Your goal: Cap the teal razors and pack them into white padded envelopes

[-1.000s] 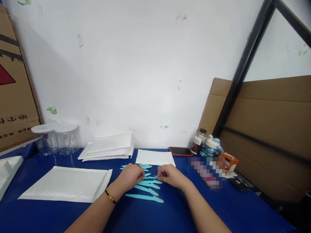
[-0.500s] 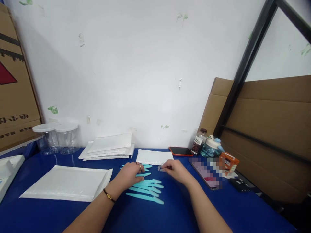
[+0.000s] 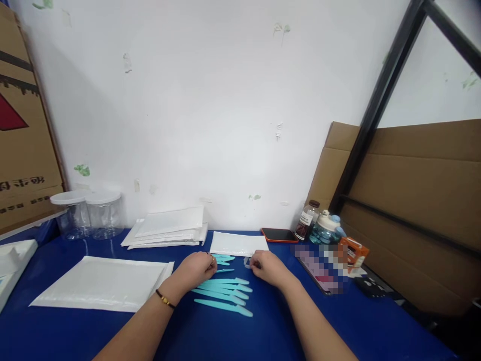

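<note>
Several turquoise eyebrow razors [image 3: 223, 308] lie on the blue table, their blade ends mostly pointing right. My left hand [image 3: 197, 267] is closed around the handle of one razor [image 3: 226, 271], whose narrow end sticks out to the right; most of the handle is hidden. Behind that hand, more razors [image 3: 224, 258] lie close together, partly covered. My right hand [image 3: 268, 266] has its fingers pinched together beside small clear plastic pieces [image 3: 247, 262] that look like blade caps. Whatever sits between those fingertips is too small to make out.
A white padded mailer [image 3: 101, 283] lies at left, with stacked mailers [image 3: 169, 228] behind and another [image 3: 238, 243] at the wall. Clear jars [image 3: 105, 215] stand back left. To the right are phones [image 3: 280, 234], a brown bottle [image 3: 307, 220], a water bottle [image 3: 326, 229] and an orange box [image 3: 352, 251].
My left hand has curled its fingers and drawn slightly left, turning the razor edge-on. The right fingers have closed up more beside the clear pieces.
</note>
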The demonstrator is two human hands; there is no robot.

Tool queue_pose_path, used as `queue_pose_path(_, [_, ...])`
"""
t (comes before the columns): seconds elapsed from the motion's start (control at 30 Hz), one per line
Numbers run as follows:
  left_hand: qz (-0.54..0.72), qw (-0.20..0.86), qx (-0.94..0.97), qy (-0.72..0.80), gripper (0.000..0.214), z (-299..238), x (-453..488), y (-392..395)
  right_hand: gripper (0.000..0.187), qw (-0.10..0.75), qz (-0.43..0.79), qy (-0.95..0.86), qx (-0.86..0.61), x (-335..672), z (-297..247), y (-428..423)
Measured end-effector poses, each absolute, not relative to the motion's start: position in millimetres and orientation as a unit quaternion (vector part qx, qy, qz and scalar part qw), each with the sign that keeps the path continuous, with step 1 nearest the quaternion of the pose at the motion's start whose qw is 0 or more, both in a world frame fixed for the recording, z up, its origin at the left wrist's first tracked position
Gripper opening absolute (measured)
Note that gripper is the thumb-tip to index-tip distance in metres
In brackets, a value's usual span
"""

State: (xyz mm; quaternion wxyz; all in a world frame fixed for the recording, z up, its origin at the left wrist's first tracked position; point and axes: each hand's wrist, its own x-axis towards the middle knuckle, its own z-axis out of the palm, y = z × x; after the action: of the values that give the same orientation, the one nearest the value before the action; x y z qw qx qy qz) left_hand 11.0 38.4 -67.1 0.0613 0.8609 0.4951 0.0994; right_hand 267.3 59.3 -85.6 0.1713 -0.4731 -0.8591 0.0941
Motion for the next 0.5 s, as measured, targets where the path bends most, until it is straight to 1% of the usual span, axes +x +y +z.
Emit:
queue_pose_path(0.23, [0.113, 0.065, 0.867, 0.481, 0.018, -71, 15, 37, 0.014, 0.199, 0.137, -0.881, -0.407, 253, -86, 52])
queue_pose_path(0.5, [0.133, 0.094, 0.877, 0.451, 0.020, -74, 25, 32, 0.020, 0.187, 0.146, -0.892, -0.385, 239, -91, 49])
